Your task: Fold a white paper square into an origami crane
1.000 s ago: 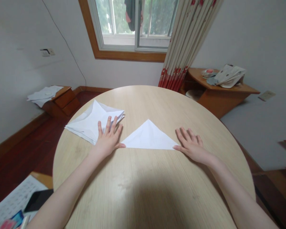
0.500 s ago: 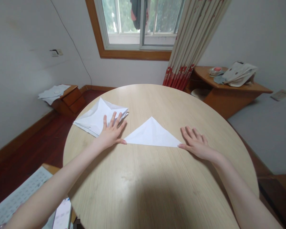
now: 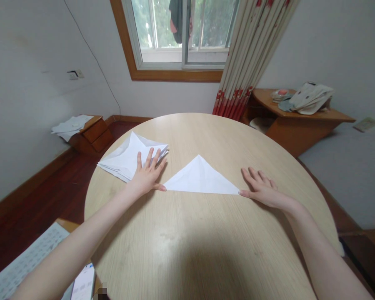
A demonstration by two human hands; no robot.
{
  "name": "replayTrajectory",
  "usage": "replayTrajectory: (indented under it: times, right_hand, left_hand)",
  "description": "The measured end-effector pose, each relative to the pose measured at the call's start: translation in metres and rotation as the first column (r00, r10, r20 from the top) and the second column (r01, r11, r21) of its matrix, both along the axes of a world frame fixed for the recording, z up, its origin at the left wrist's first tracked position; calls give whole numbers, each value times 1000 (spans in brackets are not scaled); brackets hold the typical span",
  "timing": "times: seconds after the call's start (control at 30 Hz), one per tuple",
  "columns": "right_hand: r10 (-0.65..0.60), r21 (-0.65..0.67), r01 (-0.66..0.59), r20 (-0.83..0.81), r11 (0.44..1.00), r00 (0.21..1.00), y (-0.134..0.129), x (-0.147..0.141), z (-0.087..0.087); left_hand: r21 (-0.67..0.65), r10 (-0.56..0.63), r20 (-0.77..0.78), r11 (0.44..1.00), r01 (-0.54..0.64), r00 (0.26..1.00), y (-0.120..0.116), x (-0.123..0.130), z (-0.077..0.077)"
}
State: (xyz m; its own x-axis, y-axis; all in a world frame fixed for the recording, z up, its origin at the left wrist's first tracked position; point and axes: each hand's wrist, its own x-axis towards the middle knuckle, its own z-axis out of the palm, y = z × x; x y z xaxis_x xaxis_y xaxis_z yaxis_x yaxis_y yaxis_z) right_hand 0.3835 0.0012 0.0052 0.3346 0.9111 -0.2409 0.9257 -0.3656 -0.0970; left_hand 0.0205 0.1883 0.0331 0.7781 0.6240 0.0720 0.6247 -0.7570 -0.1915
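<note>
A white sheet of paper folded into a triangle (image 3: 201, 177) lies flat on the round wooden table (image 3: 175, 233), its point facing the window. My left hand (image 3: 147, 175) is open, fingers spread over the near edge of a stack of folded white paper (image 3: 125, 156), with the thumb at the triangle's left corner. On the other side, my right hand (image 3: 261, 187) rests open on the tabletop, its thumb touching the right corner. The near edge of the triangle runs nearly straight between the two thumbs.
A phone (image 3: 83, 281) and a printed sheet (image 3: 28, 258) lie beyond the table's left edge. A small cabinet (image 3: 95, 133) with papers stands at the back left. A corner desk (image 3: 309, 125) holding a cloth bag (image 3: 311, 98) is at the back right, beside the curtain (image 3: 243, 62).
My right thumb has slid slightly outward to the right along the triangle's near edge to its corner. My left hand stays in place; the view has tilted a little.
</note>
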Motion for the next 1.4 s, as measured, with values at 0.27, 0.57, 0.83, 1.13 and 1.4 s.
replayTrajectory:
  times: [0.27,0.57,0.83,1.13,1.4]
  right_hand:
    - [236,183,-217,-86,959,968,3,-15,8]
    - [330,463,-210,-194,861,924,20,-56,-5]
    - [453,697,-138,-289,704,843,20,-72,0]
    - [584,608,-261,-424,750,692,7,-77,17]
    - [667,509,-437,-488,742,563,9,-75,16]
  left_hand:
    - [124,-47,74,992,38,996,-19,5,11]
    - [-62,-148,220,984,165,964,-49,37,2]
    - [-170,-73,569,964,205,819,-58,39,-22]
    - [-146,-98,769,935,323,632,-64,38,-30]
    - [-164,-190,820,825,541,540,-63,34,-23]
